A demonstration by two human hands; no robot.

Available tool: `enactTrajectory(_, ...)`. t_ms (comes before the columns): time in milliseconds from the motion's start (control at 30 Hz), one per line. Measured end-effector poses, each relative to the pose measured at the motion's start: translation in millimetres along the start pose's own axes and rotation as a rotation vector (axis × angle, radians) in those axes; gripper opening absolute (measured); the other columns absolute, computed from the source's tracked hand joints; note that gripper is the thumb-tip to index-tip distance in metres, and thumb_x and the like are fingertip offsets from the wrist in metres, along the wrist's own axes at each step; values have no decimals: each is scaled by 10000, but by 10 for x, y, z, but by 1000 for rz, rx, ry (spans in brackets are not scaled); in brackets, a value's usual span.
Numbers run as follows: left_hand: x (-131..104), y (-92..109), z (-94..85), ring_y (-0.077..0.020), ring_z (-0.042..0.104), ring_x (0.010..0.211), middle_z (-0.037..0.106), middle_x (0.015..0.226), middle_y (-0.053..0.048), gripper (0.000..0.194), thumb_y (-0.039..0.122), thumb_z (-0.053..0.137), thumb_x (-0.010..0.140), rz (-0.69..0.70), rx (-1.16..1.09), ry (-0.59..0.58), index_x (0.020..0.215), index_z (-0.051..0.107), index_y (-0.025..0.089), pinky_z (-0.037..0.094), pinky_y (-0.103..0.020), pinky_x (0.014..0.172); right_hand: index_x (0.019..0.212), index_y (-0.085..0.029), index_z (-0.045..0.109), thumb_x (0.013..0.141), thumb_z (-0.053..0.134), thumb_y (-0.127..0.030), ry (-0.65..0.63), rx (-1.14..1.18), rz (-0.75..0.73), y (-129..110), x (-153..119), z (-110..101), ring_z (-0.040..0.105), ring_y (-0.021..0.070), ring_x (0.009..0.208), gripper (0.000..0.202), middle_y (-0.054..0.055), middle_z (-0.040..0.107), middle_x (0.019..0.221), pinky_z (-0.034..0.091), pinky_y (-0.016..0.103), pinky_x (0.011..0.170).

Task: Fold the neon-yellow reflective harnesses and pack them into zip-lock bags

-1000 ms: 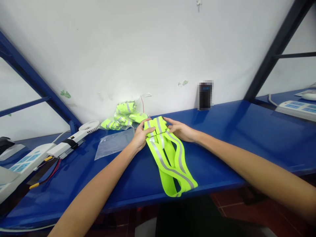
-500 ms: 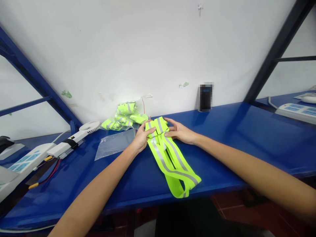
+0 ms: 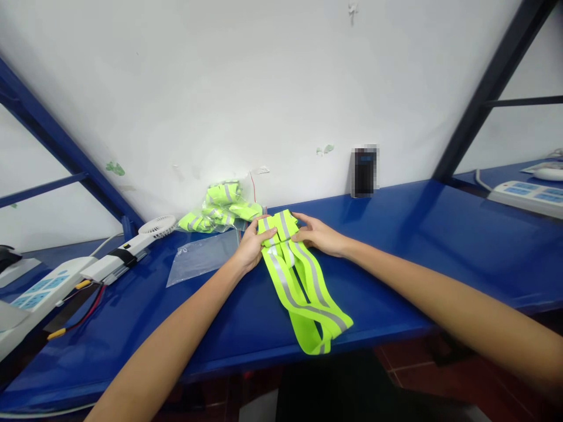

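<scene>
A neon-yellow reflective strap [image 3: 281, 281] with silver stripes lies over the blue table, its upper end folded into a flat bundle and its looped end reaching toward the front edge. My left hand [image 3: 253, 245] grips the folded part from the left, thumb on top. On the other side my right hand [image 3: 319, 235] pinches the fold's right edge between thumb and fingers; some fingertips are hidden behind it. Left of my left hand lies a flat clear plastic bag [image 3: 202, 258]. Behind it, a clear bag of folded yellow straps [image 3: 222, 205] rests against the wall.
At the left are a small white fan [image 3: 158, 225], a white device with a black strap [image 3: 116, 258], yellow-tipped wires [image 3: 94, 302] and a power strip [image 3: 48, 287]. A dark pixelated box [image 3: 365, 172] stands by the wall. Another power strip [image 3: 528, 196] lies far right.
The strap's looped end has shifted slightly left and settled a little lower. Both hands keep their hold on the folded part, and the view has moved slightly.
</scene>
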State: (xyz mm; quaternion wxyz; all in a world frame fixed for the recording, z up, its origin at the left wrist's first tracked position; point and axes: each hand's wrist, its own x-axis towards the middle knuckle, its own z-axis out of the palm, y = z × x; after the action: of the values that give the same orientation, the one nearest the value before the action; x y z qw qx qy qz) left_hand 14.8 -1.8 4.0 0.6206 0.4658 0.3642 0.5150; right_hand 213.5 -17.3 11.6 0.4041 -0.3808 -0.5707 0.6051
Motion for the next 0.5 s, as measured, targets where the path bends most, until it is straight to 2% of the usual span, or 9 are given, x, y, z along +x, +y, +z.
enactTrajectory(133,4,-2,2,-166,675,733,693,913,-18,619,220,877,569,-9,-20,8,1100,559,198,549,-290,685,1536,-155,224,793,735,-203,-26,26,10,-12,-14,-18,709,193,782,903,66,745,935,583,326,727)
enactTrajectory(233,8,1,-2,-171,682,729,693,873,-11,578,213,864,594,-13,-49,9,1090,568,189,550,-291,686,1538,-150,217,787,759,-259,-46,8,-25,4,-12,-36,714,208,807,932,68,749,916,586,345,750)
enactTrajectory(367,-2,23,-1,-199,702,790,710,922,-49,538,207,836,639,-40,-88,-41,1107,576,163,559,-311,741,1527,-145,246,769,771,-273,-11,-91,-93,35,-4,-22,707,198,760,932,63,745,893,587,311,690)
enactTrajectory(500,-18,39,22,-205,702,848,711,959,-62,508,180,820,650,-30,-122,-112,1097,582,152,554,-305,773,1514,-167,280,732,786,-235,24,-210,-226,43,-6,17,676,172,672,934,35,719,838,564,263,585)
